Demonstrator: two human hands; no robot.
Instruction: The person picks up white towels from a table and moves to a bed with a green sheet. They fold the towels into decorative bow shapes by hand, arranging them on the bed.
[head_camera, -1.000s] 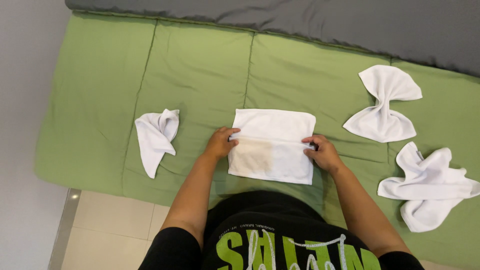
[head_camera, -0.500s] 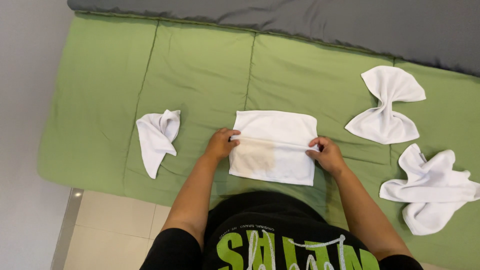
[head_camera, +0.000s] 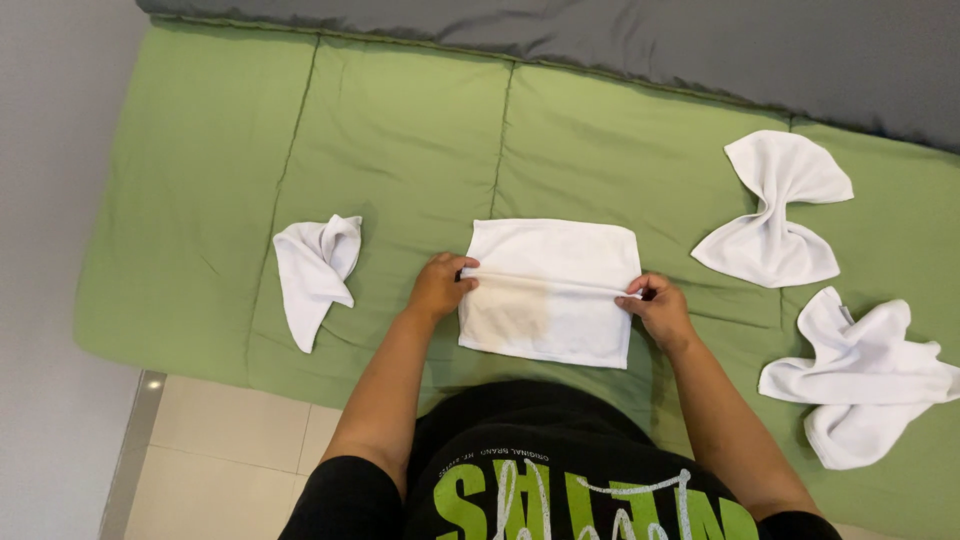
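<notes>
From the head view we see our left hand and right hand each pinched shut on one end of a raised fold in the flat white rectangular cloth, which lies between our grips on the green quilted mat, its fold line running side to side from hand to hand, both equally near. Outside the left grip lies a small crumpled white cloth; beyond the right grip sit a white bow-shaped folded cloth and a loosely bunched white cloth, all well apart, nothing in between.

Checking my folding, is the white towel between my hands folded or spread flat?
Folded: the towel shows a crease across its middle, pinched by the left hand and right hand.
</notes>
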